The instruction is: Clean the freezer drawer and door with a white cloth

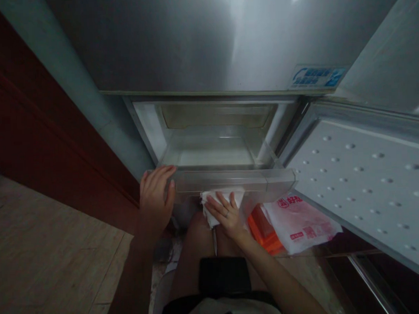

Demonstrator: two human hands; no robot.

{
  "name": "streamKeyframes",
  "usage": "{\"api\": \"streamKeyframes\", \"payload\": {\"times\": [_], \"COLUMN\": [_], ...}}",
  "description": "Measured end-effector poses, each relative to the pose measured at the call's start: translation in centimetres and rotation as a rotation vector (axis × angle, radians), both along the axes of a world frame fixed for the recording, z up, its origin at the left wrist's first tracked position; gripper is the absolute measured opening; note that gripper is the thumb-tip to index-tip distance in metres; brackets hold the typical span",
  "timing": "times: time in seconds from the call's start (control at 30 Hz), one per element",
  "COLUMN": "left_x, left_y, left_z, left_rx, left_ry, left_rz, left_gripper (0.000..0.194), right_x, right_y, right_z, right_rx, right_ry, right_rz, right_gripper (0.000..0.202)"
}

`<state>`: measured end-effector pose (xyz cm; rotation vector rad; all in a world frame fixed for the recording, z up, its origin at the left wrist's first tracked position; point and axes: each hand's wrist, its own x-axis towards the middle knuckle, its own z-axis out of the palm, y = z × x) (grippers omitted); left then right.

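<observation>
A clear plastic freezer drawer (220,180) is pulled partway out of the open lower compartment. At its left front corner is my left hand (155,191), with the fingers over the top edge and the thumb in front, gripping the corner. Against the lower part of the drawer front, my right hand (227,215) presses a white cloth (211,216) under spread fingers. A ring shows on one finger of that hand. Through the clear plastic, the drawer's inside looks bare.
The freezer door (361,170) stands swung out to the right. Above is the closed steel fridge door (192,43). A white plastic bag (301,227) with red print and an orange bag (265,230) lie at the right. A dark object (224,275) rests on my lap. A reddish wooden panel (50,135) borders the left.
</observation>
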<state>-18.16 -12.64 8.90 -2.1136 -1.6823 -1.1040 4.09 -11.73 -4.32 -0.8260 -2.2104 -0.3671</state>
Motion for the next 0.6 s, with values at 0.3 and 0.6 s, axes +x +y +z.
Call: {"api": "streamKeyframes", "payload": {"times": [0.3, 0.6], "left_x": [0.1, 0.1], "left_y": [0.0, -0.1], "left_z": [-0.1, 0.0], "left_rx": [0.005, -0.012], "left_ry": [0.0, -0.011], "left_rz": [0.01, 0.0], "left_gripper": [0.032, 0.033], "right_x": [1.3, 2.2], "right_y": [2.0, 2.2], "right_z": [2.0, 1.0], "right_rx": [0.101, 0.09], "right_ry": [0.111, 0.156], "right_rz": [-0.139, -0.122], "right_gripper": [0.047, 0.039]}}
